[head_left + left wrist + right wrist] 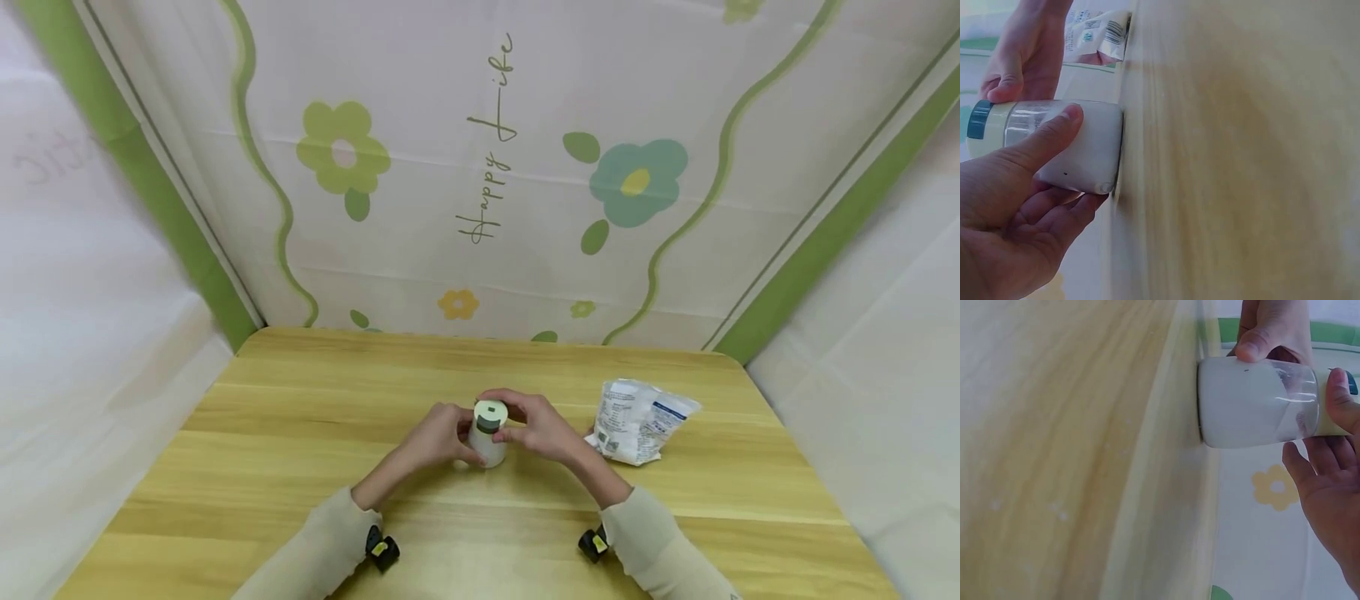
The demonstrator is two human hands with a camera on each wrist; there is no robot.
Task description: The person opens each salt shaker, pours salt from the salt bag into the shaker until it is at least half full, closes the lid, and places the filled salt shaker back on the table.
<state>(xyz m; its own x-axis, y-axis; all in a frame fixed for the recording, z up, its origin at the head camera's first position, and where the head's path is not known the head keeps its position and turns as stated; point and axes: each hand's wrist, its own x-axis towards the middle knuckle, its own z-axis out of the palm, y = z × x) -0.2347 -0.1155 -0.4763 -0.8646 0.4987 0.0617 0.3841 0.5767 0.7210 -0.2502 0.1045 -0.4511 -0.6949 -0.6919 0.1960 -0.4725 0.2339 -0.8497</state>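
A clear jar (488,452) filled most of the way with something white stands upright on the wooden table. Its cream lid (491,407) carries a dark green tab (979,119). My left hand (441,435) grips the jar's body low down, thumb on the near side and fingers behind, as the left wrist view shows. Around the lid curl the thumb and fingers of my right hand (542,427). In the right wrist view, the white contents (1238,403) reach up toward the clear shoulder below the lid.
To the right of the jar, a white printed plastic bag (637,422) sits on the table (480,533), close beyond the right wrist. A white fabric wall (420,250) with printed flowers rises behind the table's far edge, with more fabric at both sides.
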